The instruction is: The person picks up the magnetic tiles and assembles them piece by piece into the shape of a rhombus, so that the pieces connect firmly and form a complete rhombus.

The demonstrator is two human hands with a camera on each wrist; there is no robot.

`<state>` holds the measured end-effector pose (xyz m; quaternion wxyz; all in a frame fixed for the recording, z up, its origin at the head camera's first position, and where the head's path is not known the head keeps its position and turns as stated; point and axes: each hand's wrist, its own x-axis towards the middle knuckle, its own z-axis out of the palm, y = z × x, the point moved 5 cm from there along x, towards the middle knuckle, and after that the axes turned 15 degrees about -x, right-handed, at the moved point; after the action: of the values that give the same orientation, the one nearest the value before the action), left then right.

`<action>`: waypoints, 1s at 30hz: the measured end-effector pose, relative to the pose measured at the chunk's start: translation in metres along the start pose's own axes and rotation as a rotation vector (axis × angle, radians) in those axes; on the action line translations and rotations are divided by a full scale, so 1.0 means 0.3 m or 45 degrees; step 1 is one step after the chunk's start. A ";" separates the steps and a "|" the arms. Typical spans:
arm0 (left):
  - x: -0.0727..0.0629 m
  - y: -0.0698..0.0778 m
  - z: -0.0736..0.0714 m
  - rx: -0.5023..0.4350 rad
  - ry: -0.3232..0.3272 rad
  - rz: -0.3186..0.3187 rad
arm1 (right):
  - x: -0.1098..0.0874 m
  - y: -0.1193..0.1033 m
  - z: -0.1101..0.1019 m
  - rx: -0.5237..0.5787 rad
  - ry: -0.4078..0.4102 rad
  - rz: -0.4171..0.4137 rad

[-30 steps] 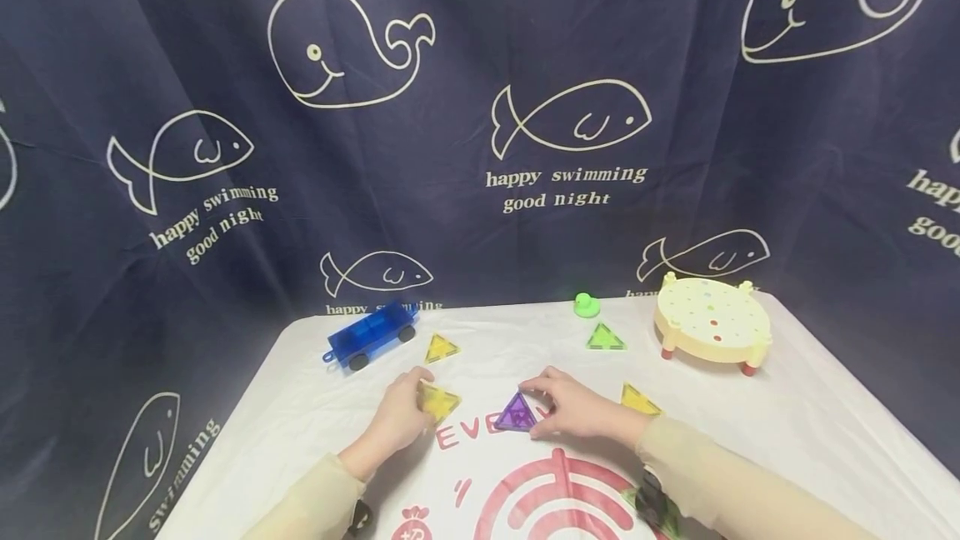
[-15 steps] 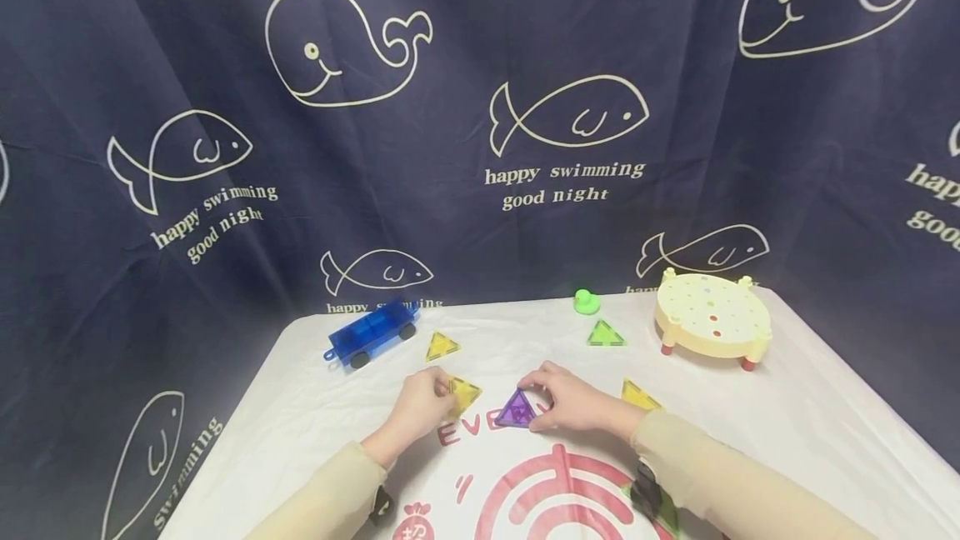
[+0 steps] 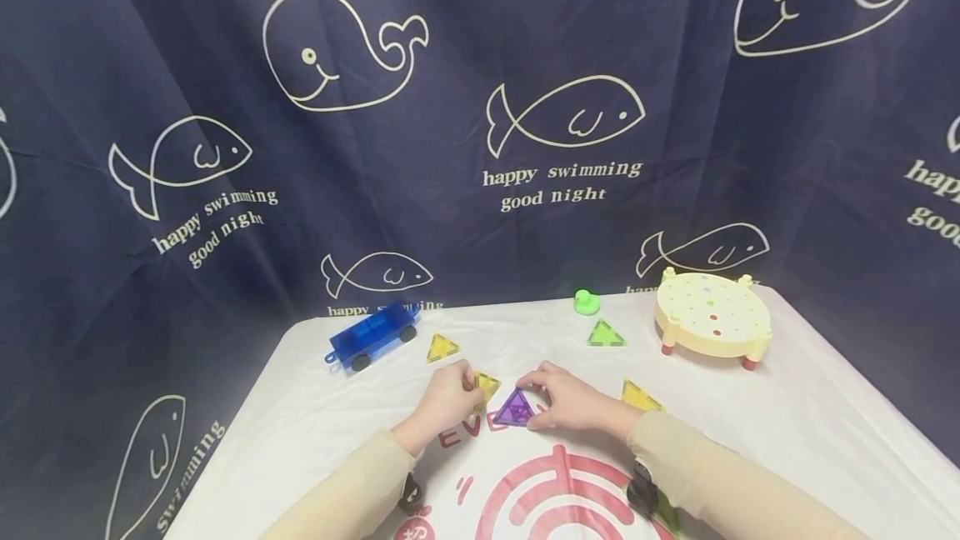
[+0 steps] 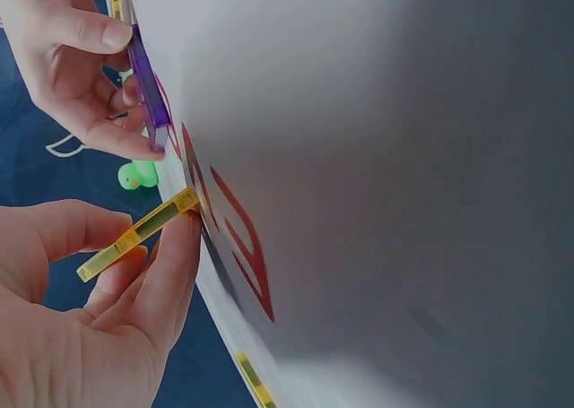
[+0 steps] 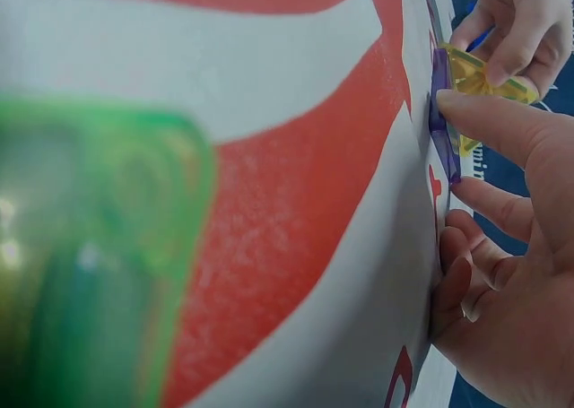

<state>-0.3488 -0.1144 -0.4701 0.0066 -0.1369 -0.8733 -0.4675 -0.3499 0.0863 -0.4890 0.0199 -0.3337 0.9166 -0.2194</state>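
Dark blue curtain [image 3: 450, 148] behind a white-covered table [image 3: 300, 407]. At back right, round cream toy [image 3: 712, 311]; back left, blue wagon [image 3: 372, 336]. With the right hand [image 3: 570, 400], grips a purple triangular tile [image 3: 514, 409] near the table's middle. With the left hand [image 3: 446, 398], pinches a yellow triangular tile [image 3: 488, 387], tilted, just left of it, perhaps slightly above the table. Farther back, green duck [image 3: 587, 302].

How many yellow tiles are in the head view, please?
3: one yellow tile in the left hand, another beyond it, a third beyond the right wrist; others may be hidden.
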 end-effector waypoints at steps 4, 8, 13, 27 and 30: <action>0.007 0.008 0.013 -0.012 0.001 -0.020 | 0.003 0.003 -0.002 0.000 -0.005 0.003; 0.011 0.017 0.027 -0.018 -0.021 -0.026 | 0.006 0.009 0.000 0.018 -0.003 -0.004; 0.008 0.029 0.048 -0.012 -0.043 -0.032 | 0.007 0.012 0.004 0.029 -0.007 -0.003; -0.006 0.044 0.078 -0.135 -0.104 -0.085 | 0.006 0.009 0.000 0.039 0.014 -0.013; -0.005 0.049 0.081 -0.137 -0.130 -0.070 | 0.006 0.010 -0.003 0.056 0.013 -0.016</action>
<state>-0.3410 -0.0872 -0.4720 -0.0580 -0.1368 -0.8495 -0.5062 -0.3532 0.0875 -0.4894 0.0213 -0.3378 0.9095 -0.2415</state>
